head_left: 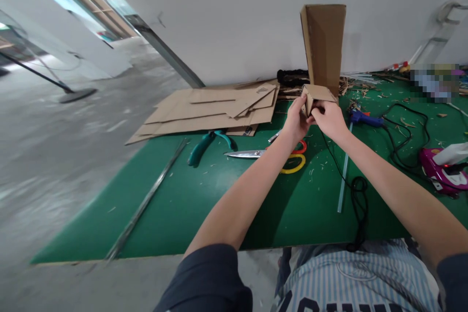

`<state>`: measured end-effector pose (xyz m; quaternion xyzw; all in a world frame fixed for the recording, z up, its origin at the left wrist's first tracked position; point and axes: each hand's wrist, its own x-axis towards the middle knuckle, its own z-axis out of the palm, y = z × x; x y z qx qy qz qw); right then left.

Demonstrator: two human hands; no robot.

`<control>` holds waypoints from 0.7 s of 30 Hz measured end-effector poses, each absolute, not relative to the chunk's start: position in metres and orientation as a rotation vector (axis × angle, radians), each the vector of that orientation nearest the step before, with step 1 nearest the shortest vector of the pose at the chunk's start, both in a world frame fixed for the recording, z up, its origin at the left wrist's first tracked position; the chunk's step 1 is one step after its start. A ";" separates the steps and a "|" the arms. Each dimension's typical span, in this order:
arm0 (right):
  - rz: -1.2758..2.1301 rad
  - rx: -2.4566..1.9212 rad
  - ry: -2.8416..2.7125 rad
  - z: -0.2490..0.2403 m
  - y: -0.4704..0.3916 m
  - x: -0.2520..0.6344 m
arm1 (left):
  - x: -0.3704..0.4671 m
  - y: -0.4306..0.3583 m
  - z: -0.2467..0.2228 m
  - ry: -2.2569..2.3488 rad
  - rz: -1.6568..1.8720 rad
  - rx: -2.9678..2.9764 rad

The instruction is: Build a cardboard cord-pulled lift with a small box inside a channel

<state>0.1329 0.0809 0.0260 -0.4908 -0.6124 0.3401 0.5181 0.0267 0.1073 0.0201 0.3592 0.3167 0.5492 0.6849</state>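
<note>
A: Where is the piece being worked?

B: Up between both hands, over the far side of the worktop — a small, folded brown cardboard form (321,91), with a tall, narrow brown cardboard upright (326,41) just behind it. Whether the two are joined I can't tell; the view there is poor.

A: And the fingers?

B: Grasping, on both sides. The left hand (297,119) pinches the form's left edge; the right hand (331,118) has its fingers closed on the near side.

A: How far along does it look?

B: Part-way, I'd judge. The form has its folds and the upright stands, but a dark opening shows under the form's top panel. To the left, a stack of flat brown cardboard sheets (208,107) lies unfolded.

A: Tools?

B: Out of the hands, on the green worktop (175,204): silver-bladed scissors with red and yellow handles (244,154), teal-handled pliers (201,148) and a blue glue gun with a black cord (367,119).

A: Any writing?

B: Little — a dark printed mark (248,130) by the stack's lower edge, unreadable. The blue-and-white striped shirt (325,273) carries big dark letters, cut off at the bottom. No brand I can read.
</note>
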 end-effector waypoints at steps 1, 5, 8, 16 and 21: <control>0.815 -1.160 -1.478 0.028 0.078 0.132 | 0.026 0.107 0.021 0.691 1.231 0.772; 0.700 -1.110 -1.551 0.029 0.075 0.134 | 0.026 0.109 0.019 0.661 1.259 0.713; 0.619 -1.144 -1.563 0.026 0.077 0.138 | 0.029 0.109 0.016 0.726 1.297 0.775; 0.775 -1.192 -1.442 0.028 0.077 0.146 | 0.039 0.102 0.027 1.106 1.375 0.891; 0.722 -1.216 -1.417 0.033 0.077 0.148 | 0.036 0.102 0.031 1.017 1.434 1.207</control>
